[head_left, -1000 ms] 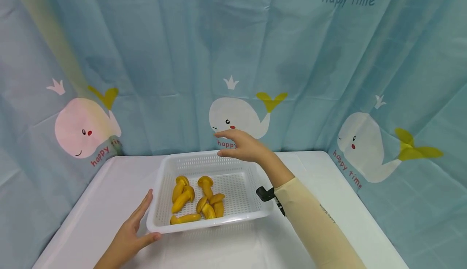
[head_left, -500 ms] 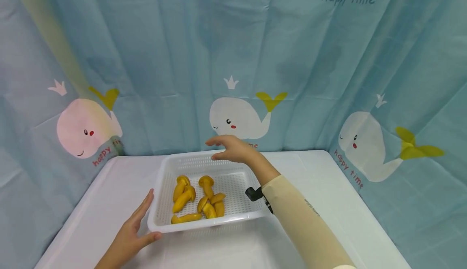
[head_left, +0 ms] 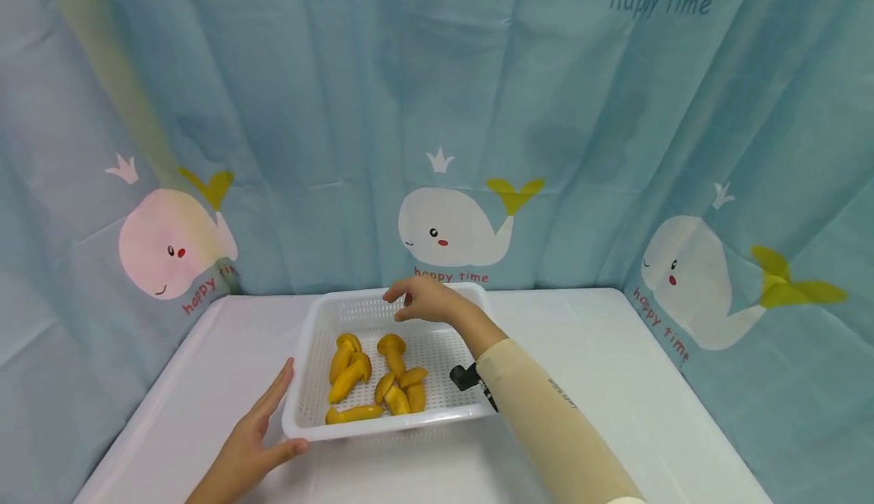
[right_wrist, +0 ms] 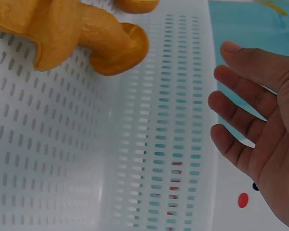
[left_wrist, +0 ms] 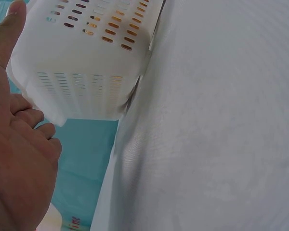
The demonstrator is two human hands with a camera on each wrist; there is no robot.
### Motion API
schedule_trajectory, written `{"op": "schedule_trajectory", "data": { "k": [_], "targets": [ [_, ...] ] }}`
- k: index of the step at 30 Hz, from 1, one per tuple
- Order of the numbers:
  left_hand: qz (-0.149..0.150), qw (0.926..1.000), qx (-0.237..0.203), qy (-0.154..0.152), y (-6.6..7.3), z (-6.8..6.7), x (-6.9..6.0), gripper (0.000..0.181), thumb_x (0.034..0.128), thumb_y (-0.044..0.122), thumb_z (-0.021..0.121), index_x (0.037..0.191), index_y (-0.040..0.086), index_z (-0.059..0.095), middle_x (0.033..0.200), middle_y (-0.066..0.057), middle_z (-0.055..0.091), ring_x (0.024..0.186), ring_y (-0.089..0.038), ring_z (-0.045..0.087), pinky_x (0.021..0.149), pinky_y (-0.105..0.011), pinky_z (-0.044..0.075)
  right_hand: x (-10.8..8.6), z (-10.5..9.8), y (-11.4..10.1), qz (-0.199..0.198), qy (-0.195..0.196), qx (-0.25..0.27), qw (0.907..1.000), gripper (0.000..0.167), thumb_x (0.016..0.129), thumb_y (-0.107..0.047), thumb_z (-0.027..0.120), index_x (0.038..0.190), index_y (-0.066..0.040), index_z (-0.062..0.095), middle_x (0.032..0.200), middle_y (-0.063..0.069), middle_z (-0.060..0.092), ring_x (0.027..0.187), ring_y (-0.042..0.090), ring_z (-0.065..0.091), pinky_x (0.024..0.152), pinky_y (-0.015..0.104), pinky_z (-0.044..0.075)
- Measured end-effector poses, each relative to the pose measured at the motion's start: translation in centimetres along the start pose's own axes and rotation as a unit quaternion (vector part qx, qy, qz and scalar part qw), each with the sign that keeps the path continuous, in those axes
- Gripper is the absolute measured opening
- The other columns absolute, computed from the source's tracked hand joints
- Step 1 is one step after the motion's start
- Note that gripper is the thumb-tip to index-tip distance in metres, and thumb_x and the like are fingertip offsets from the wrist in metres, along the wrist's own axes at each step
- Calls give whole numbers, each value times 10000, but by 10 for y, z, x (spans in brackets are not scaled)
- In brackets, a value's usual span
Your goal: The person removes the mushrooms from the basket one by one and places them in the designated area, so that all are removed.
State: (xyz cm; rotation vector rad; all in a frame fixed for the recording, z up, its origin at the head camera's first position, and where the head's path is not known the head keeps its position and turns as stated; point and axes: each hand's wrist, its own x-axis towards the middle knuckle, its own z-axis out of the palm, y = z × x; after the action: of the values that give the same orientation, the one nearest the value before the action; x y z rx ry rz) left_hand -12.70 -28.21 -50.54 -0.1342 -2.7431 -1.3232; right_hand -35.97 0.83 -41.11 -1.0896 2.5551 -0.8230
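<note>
Fingers apart and loosely bent, the right hand point(head_left: 426, 300) hangs by the far rim — the left hand point(head_left: 247, 443), thumb and fingers spread, at the near left corner — of a white, rectangular, perforated plastic basket point(head_left: 447, 352) holding yellow, mushroom-shaped pieces point(head_left: 391, 345) above a white table point(head_left: 580, 367).
</note>
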Motion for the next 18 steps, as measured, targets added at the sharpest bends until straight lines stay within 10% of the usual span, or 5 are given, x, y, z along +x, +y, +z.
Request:
{"op": "schedule_trajectory", "data": {
  "k": [13,18],
  "targets": [
    [-166,9998,75,-53,2,1,2,1088,853,375,838,1634,412,81,1713,65,25,1537,-497,138,965,-835,289,10,22,17,135,-464,314,9983,339,945,-149,754,1279,-108,717,1289,40,708,1217,229,629,956,267,569],
    [-30,10000,12,-27,0,0,0,1089,856,332,843,1643,374,91,1716,49,26,1530,-504,135,982,-825,291,12,28,20,270,-683,646,9952,325,939,-121,752,1262,-98,723,1272,64,711,1061,185,675,847,252,602]
  ]
}}
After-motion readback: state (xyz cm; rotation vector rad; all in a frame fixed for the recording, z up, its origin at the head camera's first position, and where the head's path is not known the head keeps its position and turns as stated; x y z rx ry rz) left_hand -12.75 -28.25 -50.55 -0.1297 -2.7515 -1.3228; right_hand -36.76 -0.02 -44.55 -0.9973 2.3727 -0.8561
